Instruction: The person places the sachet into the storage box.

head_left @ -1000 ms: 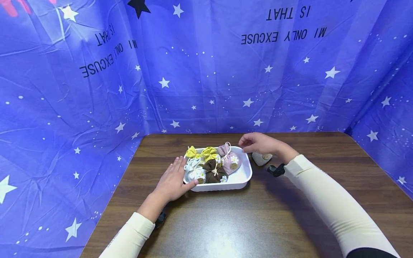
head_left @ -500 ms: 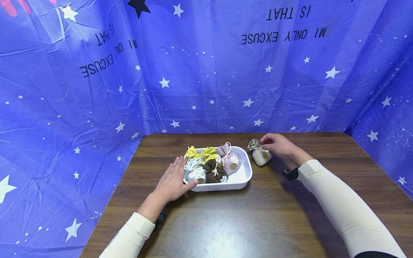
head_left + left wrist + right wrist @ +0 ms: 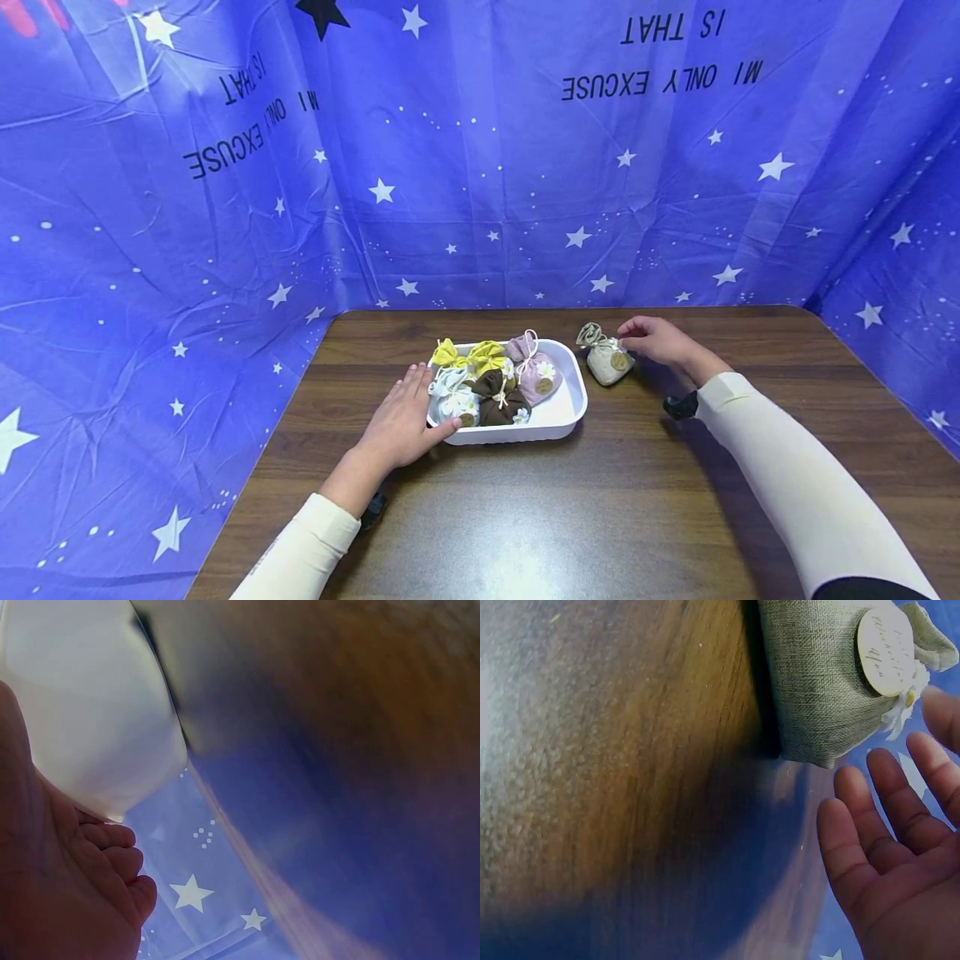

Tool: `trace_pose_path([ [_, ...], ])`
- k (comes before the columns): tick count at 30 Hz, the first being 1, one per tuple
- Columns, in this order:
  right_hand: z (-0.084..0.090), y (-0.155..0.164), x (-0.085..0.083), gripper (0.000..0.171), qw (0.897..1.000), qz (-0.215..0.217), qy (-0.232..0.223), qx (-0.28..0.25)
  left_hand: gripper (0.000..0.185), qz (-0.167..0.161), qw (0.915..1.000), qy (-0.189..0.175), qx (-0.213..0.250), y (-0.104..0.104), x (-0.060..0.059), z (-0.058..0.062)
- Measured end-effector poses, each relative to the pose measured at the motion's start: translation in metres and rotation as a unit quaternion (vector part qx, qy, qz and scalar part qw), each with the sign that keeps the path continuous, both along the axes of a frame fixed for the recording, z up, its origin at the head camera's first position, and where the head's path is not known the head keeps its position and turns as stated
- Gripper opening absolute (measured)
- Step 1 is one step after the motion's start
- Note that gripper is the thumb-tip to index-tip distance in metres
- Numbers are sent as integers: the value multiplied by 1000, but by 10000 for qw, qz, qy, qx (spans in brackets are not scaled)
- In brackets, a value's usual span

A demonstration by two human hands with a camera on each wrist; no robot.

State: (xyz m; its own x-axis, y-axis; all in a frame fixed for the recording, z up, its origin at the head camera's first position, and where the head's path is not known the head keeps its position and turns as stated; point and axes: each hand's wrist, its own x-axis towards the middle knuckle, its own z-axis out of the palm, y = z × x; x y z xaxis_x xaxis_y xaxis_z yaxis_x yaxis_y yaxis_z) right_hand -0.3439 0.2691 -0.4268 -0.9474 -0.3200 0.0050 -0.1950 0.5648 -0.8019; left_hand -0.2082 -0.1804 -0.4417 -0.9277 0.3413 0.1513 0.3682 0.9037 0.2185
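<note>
In the head view a white tray [image 3: 557, 432] holds several small drawstring pouches: yellow ones [image 3: 486, 357], a pink one [image 3: 537, 380], a pale blue one [image 3: 454, 402] and a dark brown one [image 3: 501, 405]. My left hand [image 3: 401, 419] rests against the tray's left end, fingers extended and thumb at the front rim. Outside the tray, to its right, stands a beige linen pouch [image 3: 606, 363] with a round tag and white flower. Right beside it is my right hand [image 3: 657, 342], fingers loosely bent around nothing. Its thumb is close to the flower; contact is unclear.
The wooden table [image 3: 585, 500] reaches back to a blue star-printed curtain [image 3: 495, 167], which also hangs along the left and right sides. Black wrist-camera mounts sit under both wrists.
My right hand has moved right, from over the tray's right end and the beige pouch to that pouch's right side, uncovering it. The left hand and tray have stayed put.
</note>
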Motion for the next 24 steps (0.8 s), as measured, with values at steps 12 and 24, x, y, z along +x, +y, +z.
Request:
trace_pose_path([
  [12, -10, -4, -2, 40, 9946, 322, -971, -180, 99, 14, 10000, -59, 17, -1, 0, 0],
  [24, -14, -4, -2, 38, 9941, 453, -965, -211, 99, -7, 10000, -59, -5, -1, 1, 2],
])
